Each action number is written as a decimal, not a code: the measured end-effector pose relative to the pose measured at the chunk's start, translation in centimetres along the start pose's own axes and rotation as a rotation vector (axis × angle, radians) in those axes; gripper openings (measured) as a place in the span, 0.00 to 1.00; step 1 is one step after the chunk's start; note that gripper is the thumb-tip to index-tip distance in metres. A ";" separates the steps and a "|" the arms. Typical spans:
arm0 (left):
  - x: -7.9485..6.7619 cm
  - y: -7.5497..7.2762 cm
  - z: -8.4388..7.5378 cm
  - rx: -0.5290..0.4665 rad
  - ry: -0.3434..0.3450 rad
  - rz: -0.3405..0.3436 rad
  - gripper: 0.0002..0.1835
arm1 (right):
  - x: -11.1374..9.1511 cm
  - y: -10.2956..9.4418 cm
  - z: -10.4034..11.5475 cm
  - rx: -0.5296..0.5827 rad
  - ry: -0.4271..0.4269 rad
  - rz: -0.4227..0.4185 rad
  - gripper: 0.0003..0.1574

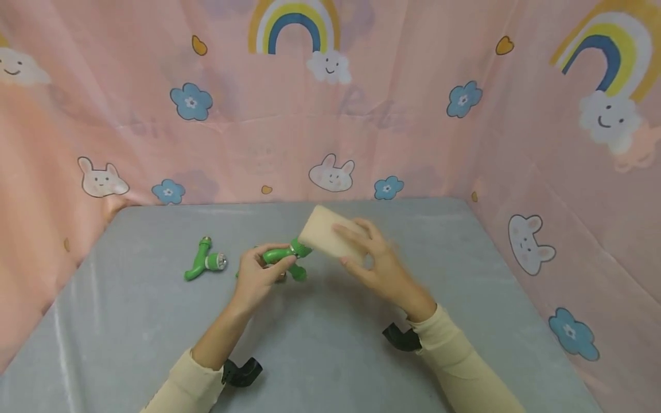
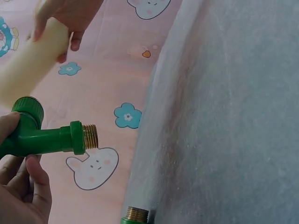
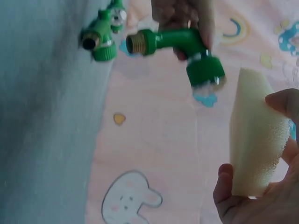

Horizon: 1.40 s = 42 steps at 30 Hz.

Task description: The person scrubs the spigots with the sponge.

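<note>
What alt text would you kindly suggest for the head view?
A person's left grip holds a green tap while the right grip holds a pale sponge close to its end, above a grey table. A second tap lies to the left, a third partly hidden near the left grip. Behind hangs a pink cartoon-print curtain.

1. A cloth-screened workspace; whether in a home, studio or lab cannot be told.
2. Pink fabric printed with rainbows, rabbits and flowers hangs behind and at both sides.
3. Grey sheeting covers the table.
</note>
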State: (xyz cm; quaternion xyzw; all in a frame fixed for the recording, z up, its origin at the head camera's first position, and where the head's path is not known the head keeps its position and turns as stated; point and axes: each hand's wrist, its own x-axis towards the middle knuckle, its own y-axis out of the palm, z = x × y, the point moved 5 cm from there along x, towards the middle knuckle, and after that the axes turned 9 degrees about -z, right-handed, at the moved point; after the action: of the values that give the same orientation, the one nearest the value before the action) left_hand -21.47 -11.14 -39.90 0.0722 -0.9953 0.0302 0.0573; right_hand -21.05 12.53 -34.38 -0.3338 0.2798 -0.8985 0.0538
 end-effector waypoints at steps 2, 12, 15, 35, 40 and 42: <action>-0.1 0.1 -0.1 -0.004 -0.010 0.009 0.15 | -0.2 0.7 0.7 -0.017 -0.062 0.011 0.34; -0.5 0.2 -0.5 0.035 -0.023 0.022 0.14 | -0.1 0.8 0.1 -0.164 -0.067 -0.077 0.36; -0.5 0.2 -0.5 0.058 -0.020 0.012 0.15 | 0.1 0.2 -0.4 -0.143 -0.001 -0.093 0.36; -0.2 0.4 -0.8 0.216 0.167 0.012 0.13 | -0.2 0.4 -0.5 -0.093 0.092 0.102 0.33; 0.0 0.0 -0.6 0.084 0.091 0.046 0.19 | 0.0 -0.4 -1.2 -0.113 0.094 0.083 0.34; -0.1 -0.1 -0.7 0.052 0.093 0.056 0.21 | 0.1 -0.4 -0.9 -0.092 0.069 0.076 0.34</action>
State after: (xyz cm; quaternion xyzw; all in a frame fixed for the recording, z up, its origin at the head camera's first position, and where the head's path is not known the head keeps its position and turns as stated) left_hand -21.30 -11.18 -39.19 0.0443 -0.9921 0.0610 0.1006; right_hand -21.69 13.26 -34.69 -0.2937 0.3352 -0.8930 0.0628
